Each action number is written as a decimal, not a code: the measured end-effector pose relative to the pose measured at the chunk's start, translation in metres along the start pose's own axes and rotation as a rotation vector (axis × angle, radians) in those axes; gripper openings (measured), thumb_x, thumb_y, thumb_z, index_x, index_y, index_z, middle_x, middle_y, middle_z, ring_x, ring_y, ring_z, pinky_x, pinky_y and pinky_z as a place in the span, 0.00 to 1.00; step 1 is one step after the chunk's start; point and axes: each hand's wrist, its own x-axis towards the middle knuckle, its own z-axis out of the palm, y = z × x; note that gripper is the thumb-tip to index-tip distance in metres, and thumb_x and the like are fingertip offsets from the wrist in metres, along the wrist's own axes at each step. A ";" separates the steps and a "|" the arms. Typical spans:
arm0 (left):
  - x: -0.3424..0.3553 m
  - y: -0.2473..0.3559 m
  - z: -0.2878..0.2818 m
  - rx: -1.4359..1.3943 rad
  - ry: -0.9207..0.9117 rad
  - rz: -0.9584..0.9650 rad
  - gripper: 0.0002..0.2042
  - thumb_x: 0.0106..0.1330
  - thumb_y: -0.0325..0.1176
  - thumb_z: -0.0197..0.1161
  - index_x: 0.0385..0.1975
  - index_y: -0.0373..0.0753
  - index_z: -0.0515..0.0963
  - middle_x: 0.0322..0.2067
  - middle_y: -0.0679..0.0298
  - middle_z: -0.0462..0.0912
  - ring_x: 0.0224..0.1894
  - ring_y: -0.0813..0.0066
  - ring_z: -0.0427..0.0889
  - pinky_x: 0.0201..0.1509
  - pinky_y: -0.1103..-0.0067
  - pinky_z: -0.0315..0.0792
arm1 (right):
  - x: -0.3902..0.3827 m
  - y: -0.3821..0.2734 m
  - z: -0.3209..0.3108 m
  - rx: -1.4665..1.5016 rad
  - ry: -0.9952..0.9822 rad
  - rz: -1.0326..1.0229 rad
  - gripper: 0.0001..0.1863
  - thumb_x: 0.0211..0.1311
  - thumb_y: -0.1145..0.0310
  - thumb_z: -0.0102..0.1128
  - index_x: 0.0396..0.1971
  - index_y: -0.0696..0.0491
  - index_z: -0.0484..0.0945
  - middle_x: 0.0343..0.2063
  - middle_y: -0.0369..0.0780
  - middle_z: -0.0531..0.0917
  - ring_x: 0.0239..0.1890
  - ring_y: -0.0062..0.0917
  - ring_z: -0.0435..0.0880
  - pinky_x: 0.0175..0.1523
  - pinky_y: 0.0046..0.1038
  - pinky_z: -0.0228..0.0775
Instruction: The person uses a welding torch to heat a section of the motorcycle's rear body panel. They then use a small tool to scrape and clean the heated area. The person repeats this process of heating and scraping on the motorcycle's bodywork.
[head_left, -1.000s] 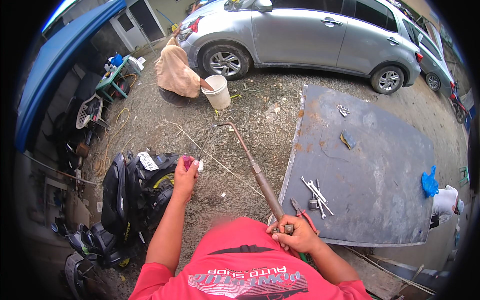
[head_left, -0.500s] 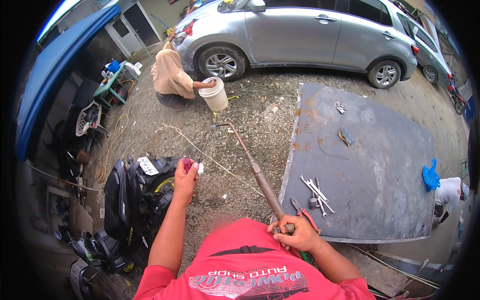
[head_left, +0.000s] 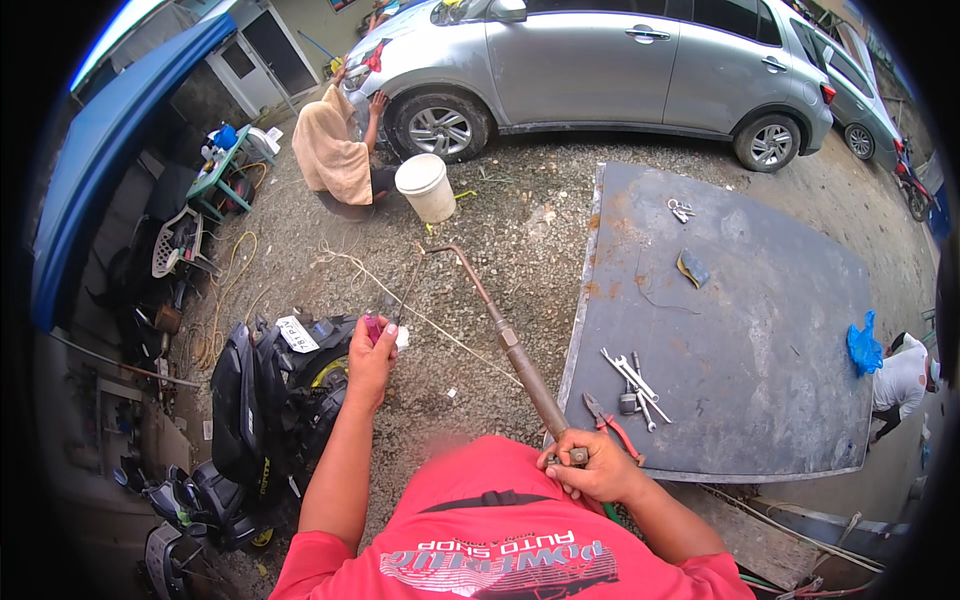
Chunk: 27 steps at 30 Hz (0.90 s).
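Observation:
My right hand (head_left: 592, 466) is closed around the valve end of a brass-brown gas torch (head_left: 525, 372), its thumb and fingers at the knobs. The torch slants up and away to a bent nozzle (head_left: 440, 249) over the gravel. Out in front on the left, my left hand (head_left: 371, 362) is closed on a small magenta object (head_left: 374, 328) whose kind I cannot make out. A thin dark rod (head_left: 408, 292) runs from beside those fingers toward the nozzle. Whether rod and nozzle touch is unclear. No flame is plainly visible.
Right of me, a grey metal sheet (head_left: 740, 400) bears wrenches (head_left: 640, 390), red-handled pliers (head_left: 612, 425), keys (head_left: 680, 210) and a blue bag (head_left: 863, 345). A black motorcycle (head_left: 240, 400) stands left. Beyond are a white bucket (head_left: 427, 190), a crouching person (head_left: 332, 150) and a silver car (head_left: 590, 75).
The crouching person's hand has left the bucket and now rests on the car's fender. At the far right, another person has shifted slightly. My hands and the torch stay nearly still.

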 end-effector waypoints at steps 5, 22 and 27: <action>-0.001 -0.001 -0.002 -0.007 0.000 0.005 0.09 0.77 0.35 0.65 0.48 0.45 0.71 0.31 0.74 0.74 0.27 0.87 0.70 0.25 0.87 0.62 | 0.000 0.000 0.000 0.009 -0.001 0.003 0.13 0.70 0.78 0.67 0.31 0.52 0.70 0.45 0.44 0.88 0.25 0.10 0.82 0.28 0.17 0.77; -0.002 0.000 -0.007 -0.005 0.007 -0.001 0.09 0.78 0.35 0.65 0.47 0.46 0.71 0.30 0.74 0.73 0.27 0.87 0.70 0.25 0.87 0.61 | -0.003 0.000 0.001 -0.020 0.037 0.022 0.14 0.72 0.73 0.70 0.30 0.50 0.71 0.23 0.30 0.81 0.23 0.11 0.81 0.25 0.18 0.73; -0.002 0.000 -0.007 -0.019 0.012 0.004 0.09 0.77 0.35 0.65 0.48 0.46 0.71 0.30 0.74 0.74 0.27 0.87 0.70 0.24 0.87 0.62 | -0.004 -0.001 0.000 -0.030 0.034 0.011 0.15 0.72 0.72 0.70 0.30 0.50 0.70 0.23 0.30 0.81 0.23 0.10 0.80 0.24 0.18 0.73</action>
